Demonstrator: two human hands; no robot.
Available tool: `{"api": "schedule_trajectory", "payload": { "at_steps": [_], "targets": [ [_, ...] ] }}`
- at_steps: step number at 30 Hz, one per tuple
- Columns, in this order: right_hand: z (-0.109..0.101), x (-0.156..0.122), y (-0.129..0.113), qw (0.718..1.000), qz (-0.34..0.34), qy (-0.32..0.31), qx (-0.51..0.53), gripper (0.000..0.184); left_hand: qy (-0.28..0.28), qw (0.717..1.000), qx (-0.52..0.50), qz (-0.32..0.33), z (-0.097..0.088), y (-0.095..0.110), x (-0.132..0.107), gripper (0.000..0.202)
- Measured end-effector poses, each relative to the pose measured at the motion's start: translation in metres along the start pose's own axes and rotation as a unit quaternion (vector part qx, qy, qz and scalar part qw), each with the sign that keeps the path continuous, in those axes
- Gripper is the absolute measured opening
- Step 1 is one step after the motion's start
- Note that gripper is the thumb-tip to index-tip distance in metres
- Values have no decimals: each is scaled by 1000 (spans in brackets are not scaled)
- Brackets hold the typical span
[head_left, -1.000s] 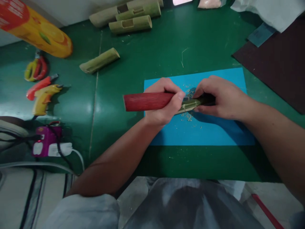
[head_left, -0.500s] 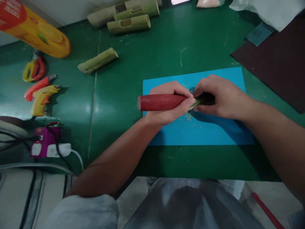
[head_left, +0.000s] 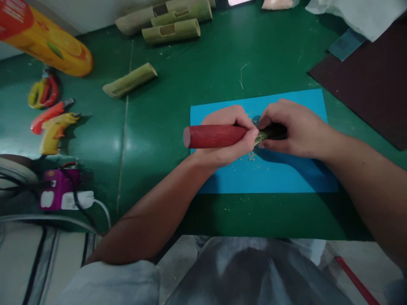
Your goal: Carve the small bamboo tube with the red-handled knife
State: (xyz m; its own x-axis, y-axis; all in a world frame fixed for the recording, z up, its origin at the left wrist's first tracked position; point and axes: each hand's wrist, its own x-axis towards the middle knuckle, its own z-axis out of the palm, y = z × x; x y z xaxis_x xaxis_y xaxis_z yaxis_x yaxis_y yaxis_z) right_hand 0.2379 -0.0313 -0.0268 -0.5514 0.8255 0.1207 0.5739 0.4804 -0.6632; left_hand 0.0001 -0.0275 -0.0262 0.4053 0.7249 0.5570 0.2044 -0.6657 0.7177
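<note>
My left hand [head_left: 227,137] is wrapped round the red wooden handle [head_left: 211,136] of a tool, which lies level and points right. My right hand [head_left: 294,127] is closed over a small green bamboo piece [head_left: 262,136], of which only a short end shows between the two hands. The tool's working end is hidden where the hands meet. Both hands rest over a blue sheet [head_left: 286,178] on the green table, with small shavings [head_left: 252,156] scattered under them.
A cut bamboo tube [head_left: 129,80] lies at the left centre, with several more bamboo tubes [head_left: 171,30] at the back. Far left are an orange bottle [head_left: 44,40], scissors [head_left: 43,91], a yellow glue gun [head_left: 55,131] and a purple plug [head_left: 60,192]. A dark mat [head_left: 372,80] lies at the right.
My left hand has slid the red-handled tool to the right, toward my right hand, covering more of the bamboo piece. My right hand has stayed in place.
</note>
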Motion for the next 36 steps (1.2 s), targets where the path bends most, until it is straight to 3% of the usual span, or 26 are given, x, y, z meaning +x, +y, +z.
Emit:
{"api": "schedule_trajectory", "payload": {
  "at_steps": [6, 10, 16, 21, 25, 33, 36],
  "targets": [
    [0, -1, 1, 1000, -4, 1, 1, 22, 21, 999, 37, 18, -1, -4, -8, 31],
    [0, 0, 0, 1000, -5, 2, -2, 21, 89, 996, 13, 30, 0, -9, -12, 37],
    [-1, 0, -2, 1000, 7, 1, -3, 20, 127, 991, -28, 38, 5, -13, -11, 32],
    [-1, -1, 0, 1000, 4, -3, -3, 19, 58, 996, -47, 56, 2, -8, -3, 16],
    [-1, -1, 2, 1000, 2, 0, -1, 25, -4, 1000, -24, 6, -1, -7, -2, 25],
    [0, 0, -2, 1000, 16, -1, 2, 22, -7, 999, -44, -31, -1, -4, -2, 16],
    [0, -1, -2, 1000, 11, 5, 3, 20, 18, 999, -27, -15, 0, -4, -2, 22]
  ]
}}
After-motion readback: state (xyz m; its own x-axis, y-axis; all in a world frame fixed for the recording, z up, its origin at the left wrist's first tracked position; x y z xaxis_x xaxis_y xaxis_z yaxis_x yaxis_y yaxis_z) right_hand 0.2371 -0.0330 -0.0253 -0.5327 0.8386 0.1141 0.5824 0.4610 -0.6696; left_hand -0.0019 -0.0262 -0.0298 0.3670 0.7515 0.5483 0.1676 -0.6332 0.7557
